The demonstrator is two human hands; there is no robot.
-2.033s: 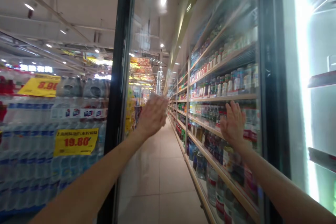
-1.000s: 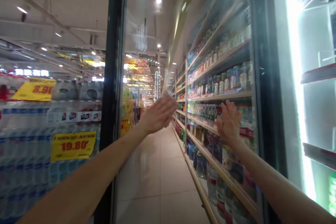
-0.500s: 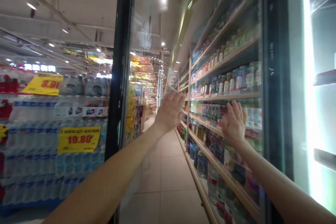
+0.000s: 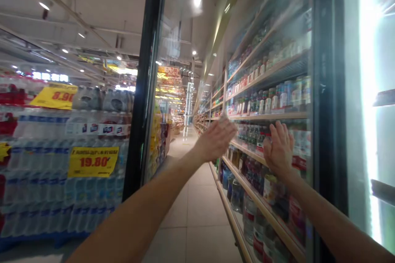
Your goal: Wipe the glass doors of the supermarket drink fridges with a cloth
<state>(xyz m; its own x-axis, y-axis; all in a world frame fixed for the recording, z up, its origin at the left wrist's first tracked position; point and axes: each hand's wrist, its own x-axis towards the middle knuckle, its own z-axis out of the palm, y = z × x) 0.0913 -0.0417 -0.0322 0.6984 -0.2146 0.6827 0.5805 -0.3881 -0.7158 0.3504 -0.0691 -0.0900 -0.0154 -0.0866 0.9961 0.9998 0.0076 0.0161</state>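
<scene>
A tall glass door with a dark frame stands swung out in front of me. My left hand lies against the pane near its middle, blurred by motion. A small pale patch shows past its fingertips; what it is I cannot make out, and the palm is hidden. Farther right, my right hand rests on or very near the glass, fingers stretched upward and holding nothing. Through the pane, several bottles stand in rows on shelves behind both hands.
Stacked water bottles with yellow price signs rise on the left. A lit cooler interior borders the right side beside the door's dark frame. Beyond the glass runs a tiled aisle floor.
My left hand has moved right and slightly down across the glass, with the pale patch moving along. My right hand has stayed nearly in place. The view has shifted slightly.
</scene>
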